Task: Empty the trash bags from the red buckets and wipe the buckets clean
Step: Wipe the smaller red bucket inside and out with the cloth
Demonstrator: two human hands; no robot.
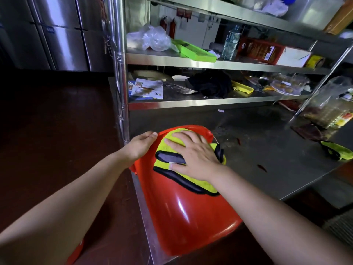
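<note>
A red bucket (183,217) lies on its side across the front left corner of the steel table (277,159), its open end pointing away from me. A yellow cloth with black trim (193,178) is spread over the bucket's upper wall. My right hand (194,155) presses flat on the cloth, fingers spread. My left hand (142,145) grips the bucket's rim on its left side. The edge of a second red bucket (75,252) shows low at the left under my forearm. No trash bag is visible in either bucket.
A steel shelf rack (210,64) rises behind the bucket, loaded with plastic bags, a green tray, a water bottle, boxes and a black cloth. Another yellow cloth (337,151) and a large oil bottle (332,106) sit at the table's right. Steel fridges (57,35) stand far left.
</note>
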